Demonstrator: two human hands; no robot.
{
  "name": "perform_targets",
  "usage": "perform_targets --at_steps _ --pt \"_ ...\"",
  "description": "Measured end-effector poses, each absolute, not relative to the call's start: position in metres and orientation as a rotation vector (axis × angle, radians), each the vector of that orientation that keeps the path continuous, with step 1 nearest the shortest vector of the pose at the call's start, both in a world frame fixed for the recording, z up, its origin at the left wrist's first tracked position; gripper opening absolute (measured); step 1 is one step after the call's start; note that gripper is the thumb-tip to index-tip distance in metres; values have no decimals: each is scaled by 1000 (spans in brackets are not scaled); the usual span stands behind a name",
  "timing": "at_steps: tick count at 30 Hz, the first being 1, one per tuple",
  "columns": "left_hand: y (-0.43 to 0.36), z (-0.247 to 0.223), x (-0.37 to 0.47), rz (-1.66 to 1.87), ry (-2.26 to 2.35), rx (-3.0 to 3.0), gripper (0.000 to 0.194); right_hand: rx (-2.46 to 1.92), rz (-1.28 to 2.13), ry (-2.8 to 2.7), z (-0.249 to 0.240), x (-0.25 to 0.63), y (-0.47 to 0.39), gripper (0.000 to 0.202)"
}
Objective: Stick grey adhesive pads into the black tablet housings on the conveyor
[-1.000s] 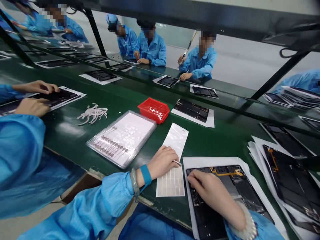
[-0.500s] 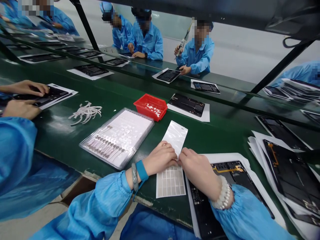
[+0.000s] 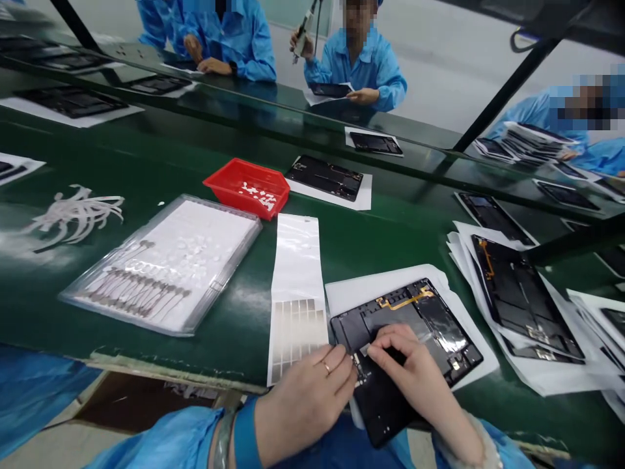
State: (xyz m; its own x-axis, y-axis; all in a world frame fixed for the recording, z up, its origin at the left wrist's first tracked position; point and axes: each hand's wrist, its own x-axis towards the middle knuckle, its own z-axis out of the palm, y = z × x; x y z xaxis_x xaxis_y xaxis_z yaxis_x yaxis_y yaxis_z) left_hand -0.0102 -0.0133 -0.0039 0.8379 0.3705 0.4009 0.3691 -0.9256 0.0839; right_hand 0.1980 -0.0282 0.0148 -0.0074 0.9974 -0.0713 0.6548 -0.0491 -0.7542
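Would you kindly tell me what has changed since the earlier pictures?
The left hand moved right, from the sticker sheet to the left edge of the tablet. The right hand also moved right, from the sheet to over the tablet, and pinches a small pale piece. The red bin and clear case stayed put.

Nearer than the red tray (image 3: 229,184), left hand (image 3: 310,397) is covering a corner of the sticker sheet (image 3: 297,280), right hand (image 3: 413,368) hiding part of the black panel (image 3: 390,318).

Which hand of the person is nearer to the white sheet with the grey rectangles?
Left. The left hand is at the lower right corner of the white sheet, partly covering it in view; the right hand is farther right, over the black device.
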Motion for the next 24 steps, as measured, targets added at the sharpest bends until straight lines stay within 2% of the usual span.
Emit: perform_targets --at_steps 11,24 --pt "-8 -3 -15 680 629 2895 26 -1899 534 -1741 9 176 -50 21" --pt "-8 -4 -14 656 640 2870 26 -1949 539 -1726 9 172 -52 22"
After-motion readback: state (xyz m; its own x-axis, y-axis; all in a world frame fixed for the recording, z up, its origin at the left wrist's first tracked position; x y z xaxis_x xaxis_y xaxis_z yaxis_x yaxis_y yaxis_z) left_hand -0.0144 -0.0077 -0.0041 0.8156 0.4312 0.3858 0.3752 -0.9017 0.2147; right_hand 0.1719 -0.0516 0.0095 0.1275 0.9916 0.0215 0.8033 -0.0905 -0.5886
